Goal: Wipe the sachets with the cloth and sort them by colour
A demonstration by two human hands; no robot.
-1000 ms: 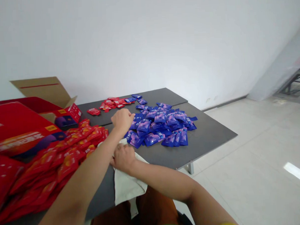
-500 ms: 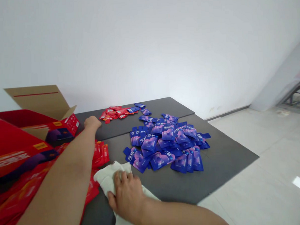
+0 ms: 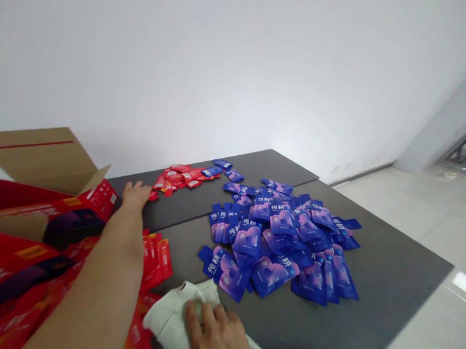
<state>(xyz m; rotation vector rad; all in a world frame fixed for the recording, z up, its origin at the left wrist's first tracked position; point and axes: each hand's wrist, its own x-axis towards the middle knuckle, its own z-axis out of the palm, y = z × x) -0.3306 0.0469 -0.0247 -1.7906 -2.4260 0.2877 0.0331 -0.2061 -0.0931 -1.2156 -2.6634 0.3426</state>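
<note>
My left hand point(image 3: 136, 193) is stretched out over the far left of the table beside the open box, its fingers loosely apart. A small red sachet point(image 3: 152, 196) lies right against its edge, near a pile of red sachets point(image 3: 179, 177). My right hand point(image 3: 216, 332) is at the front, its fingers bent over a bunched pale cloth point(image 3: 167, 316) that lies on the tabletop. To the right of the cloth spreads a big heap of blue-and-purple pouches point(image 3: 276, 229). Red pouches point(image 3: 155, 260) lie under and beside my left forearm.
A red cardboard box point(image 3: 83, 204) with raised brown flaps stands on the left. A few blue sachets point(image 3: 223, 167) lie at the back near the white wall point(image 3: 229, 82). The dark table point(image 3: 391, 270) ends at the right, above a pale tiled floor point(image 3: 412, 202).
My left hand has gone from a closed fist to loosened fingers, with a red sachet now showing beside it. The view has shifted, and my right hand and the cloth sit lower in it.
</note>
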